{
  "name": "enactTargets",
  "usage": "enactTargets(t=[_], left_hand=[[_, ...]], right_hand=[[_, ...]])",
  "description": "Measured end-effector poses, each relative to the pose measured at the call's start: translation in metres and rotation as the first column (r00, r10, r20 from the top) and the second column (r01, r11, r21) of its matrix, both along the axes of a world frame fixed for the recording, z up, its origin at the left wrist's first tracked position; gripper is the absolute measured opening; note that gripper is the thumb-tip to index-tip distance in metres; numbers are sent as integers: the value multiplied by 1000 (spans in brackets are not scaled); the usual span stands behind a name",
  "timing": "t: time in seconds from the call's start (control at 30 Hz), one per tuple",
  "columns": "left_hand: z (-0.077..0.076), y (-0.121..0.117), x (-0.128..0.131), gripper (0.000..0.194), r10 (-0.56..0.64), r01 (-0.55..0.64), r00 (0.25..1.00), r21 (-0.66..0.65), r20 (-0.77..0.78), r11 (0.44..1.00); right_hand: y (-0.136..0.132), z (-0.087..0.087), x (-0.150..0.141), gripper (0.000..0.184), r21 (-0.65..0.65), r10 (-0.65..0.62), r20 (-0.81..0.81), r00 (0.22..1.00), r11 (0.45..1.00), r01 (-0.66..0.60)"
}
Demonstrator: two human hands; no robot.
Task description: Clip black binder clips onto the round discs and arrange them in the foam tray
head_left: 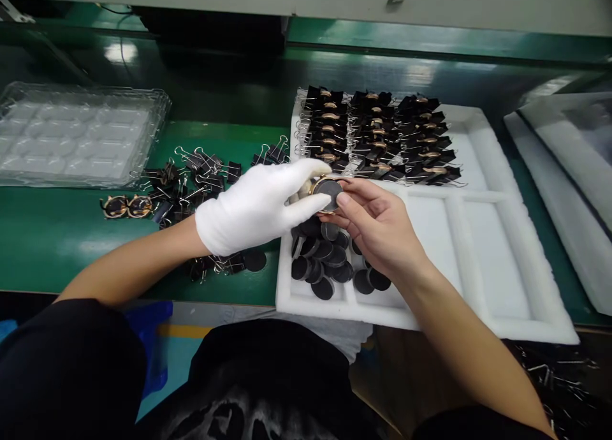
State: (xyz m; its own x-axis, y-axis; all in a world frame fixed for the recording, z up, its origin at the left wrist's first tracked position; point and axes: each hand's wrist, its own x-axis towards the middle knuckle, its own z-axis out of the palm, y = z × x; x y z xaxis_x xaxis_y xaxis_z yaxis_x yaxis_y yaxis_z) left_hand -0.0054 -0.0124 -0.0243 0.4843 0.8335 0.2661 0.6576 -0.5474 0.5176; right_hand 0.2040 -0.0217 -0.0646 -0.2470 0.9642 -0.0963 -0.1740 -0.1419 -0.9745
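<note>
White glove (255, 204) on the left hand (272, 194); right hand (382, 226) bare. Black shirt (272, 357), short sleeves (71, 363) at eight and five o'clock, pale print (222, 416) between six and seven.

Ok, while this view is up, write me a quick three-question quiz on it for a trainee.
1. Fill in: the ___ hand wears a white glove, and both hands hold a gold-edged piece.
2. True or false: the clear plastic tray lies left of the white foam tray.
3. Pick one. Piled in the near-left part of the foam tray are: A) glass jars; B) dark round discs; C) folded cloths.

Key:
1. Left; the right hand is bare.
2. True.
3. B.
</note>
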Motion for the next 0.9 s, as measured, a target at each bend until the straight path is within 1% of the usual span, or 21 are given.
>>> enactTargets(t=[0.13, 0.2, 0.27, 0.33, 0.37, 0.4, 0.43, 0.47, 0.5, 0.53, 0.6, 0.67, 0.7, 0.73, 0.77, 0.8, 0.83, 0.9], left_hand=[[1, -1, 2, 34, 2, -1, 999, -34, 37, 999], [8, 2, -1, 33, -20, 23, 999, -73, 48, 997], [21, 7, -10, 29, -2, 5, 1000, -82, 28, 997], [35, 13, -25, 30, 54, -59, 996, -70, -69, 996], [41, 17, -34, 33, 76, -90, 984, -84, -160, 992], [44, 21, -45, 35, 79, -115, 961, -121, -266, 986], [44, 25, -55, 38, 63, -137, 927, -176, -370, 975], [40, 29, -66, 41, 37, -160, 890, -234, -455, 959], [32, 33, -76, 45, 16, -185, 860, -283, -510, 941], [21, 36, -86, 50, 16, -210, 847, -307, -532, 928], [-5, 42, -100, 55, 68, -243, 861, -290, -504, 925], [-30, 44, -106, 51, 155, -268, 895, -227, -418, 936], [-39, 44, -105, 47, 189, -277, 907, -194, -376, 941], [-45, 43, -103, 43, 207, -279, 914, -169, -350, 945], [-46, 42, -99, 39, 209, -277, 912, -153, -354, 949], [-44, 40, -93, 35, 198, -274, 898, -149, -393, 950], [-39, 37, -87, 31, 179, -276, 869, -152, -461, 949], [-22, 32, -72, 24, 137, -301, 767, -163, -627, 940]], right_hand=[[-1, -1, 0, 35, 51, 2, 70, 998, 999, -6], [-1, 0, 1, 37, 62, -1, 95, 995, 998, -5], [0, 1, 4, 38, 71, -23, 120, 992, 997, 15], [1, 2, 7, 37, 93, -63, 132, 989, 994, 51], [2, 2, 8, 35, 105, -79, 132, 988, 992, 66], [2, 3, 10, 33, 114, -89, 126, 988, 991, 75], [3, 3, 11, 31, 121, -93, 116, 989, 990, 79], [3, 4, 11, 30, 125, -92, 108, 990, 989, 79], [3, 4, 12, 28, 127, -88, 106, 991, 989, 74], [3, 4, 12, 27, 127, -83, 110, 991, 990, 68], [3, 3, 12, 27, 127, -77, 127, 989, 990, 61], [3, 1, 12, 28, 126, -75, 139, 987, 990, 57], [3, 0, 13, 28, 124, -75, 139, 987, 991, 58], [4, -1, 13, 27, 121, -75, 136, 988, 991, 58], [4, -2, 13, 27, 117, -74, 130, 989, 991, 59], [5, -2, 14, 26, 112, -73, 119, 990, 992, 59], [5, -3, 14, 26, 106, -71, 106, 992, 993, 60], [6, -4, 15, 25, 96, -66, 76, 995, 994, 59]])
